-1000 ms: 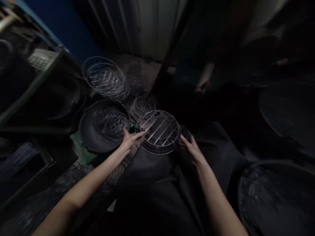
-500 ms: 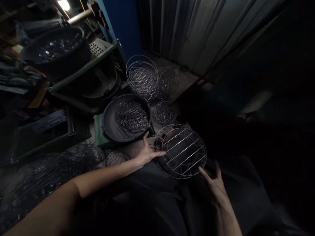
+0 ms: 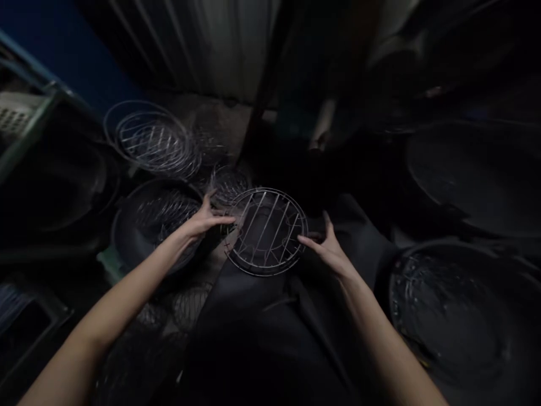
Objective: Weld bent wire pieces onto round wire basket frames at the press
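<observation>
A round wire rack with parallel bars rests on my dark-clothed lap, over a dark round form. My left hand touches its left rim, fingers spread and stretched out. My right hand touches the right rim with the fingers extended. Neither hand wraps round the rack. The scene is dim.
A black tub holding wire racks sits left of the rack. Stacked wire baskets stand behind it, a smaller wire piece beside them. Large black tubs fill the right side. A metal shelf frame is far left, corrugated wall behind.
The view swung left then back right. My right hand has come up to the rack's right rim; my left hand stays at the left rim.
</observation>
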The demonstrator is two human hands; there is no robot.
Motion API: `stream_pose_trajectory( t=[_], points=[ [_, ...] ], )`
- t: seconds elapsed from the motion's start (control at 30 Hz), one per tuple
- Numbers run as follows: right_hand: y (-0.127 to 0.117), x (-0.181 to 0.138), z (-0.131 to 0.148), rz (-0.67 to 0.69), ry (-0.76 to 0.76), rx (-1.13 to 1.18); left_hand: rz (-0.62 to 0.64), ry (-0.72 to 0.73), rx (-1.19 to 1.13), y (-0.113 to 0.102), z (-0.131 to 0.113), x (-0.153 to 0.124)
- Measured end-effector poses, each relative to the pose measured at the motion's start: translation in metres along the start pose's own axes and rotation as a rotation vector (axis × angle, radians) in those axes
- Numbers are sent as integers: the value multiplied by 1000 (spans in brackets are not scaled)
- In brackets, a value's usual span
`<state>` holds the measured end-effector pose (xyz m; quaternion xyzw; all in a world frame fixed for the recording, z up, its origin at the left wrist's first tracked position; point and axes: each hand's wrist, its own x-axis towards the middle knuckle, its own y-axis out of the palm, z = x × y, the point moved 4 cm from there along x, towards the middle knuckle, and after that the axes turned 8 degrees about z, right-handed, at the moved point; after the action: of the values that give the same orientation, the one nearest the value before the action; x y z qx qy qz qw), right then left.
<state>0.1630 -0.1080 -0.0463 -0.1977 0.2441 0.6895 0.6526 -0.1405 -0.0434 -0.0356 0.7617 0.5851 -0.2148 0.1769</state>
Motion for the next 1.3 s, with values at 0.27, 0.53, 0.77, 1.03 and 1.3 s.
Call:
stream_pose_trajectory(
  t=[0.27,0.53,0.77,1.03,1.3],
  points=[
    [-31,2,73,-11,-240,-221,17,251,-75,9,-38,-9],
    [-24,4,103,72,-368,-323,-51,312,-71,9,-53,-4],
    [-29,11,105,57,-293,-239,-104,332,-111,10,-59,3],
    [-36,20,148,16,-267,-319,-149,308,-197,20,-76,19],
    [-38,23,164,62,-209,-293,-178,295,-222,27,-71,19]
  ],
)
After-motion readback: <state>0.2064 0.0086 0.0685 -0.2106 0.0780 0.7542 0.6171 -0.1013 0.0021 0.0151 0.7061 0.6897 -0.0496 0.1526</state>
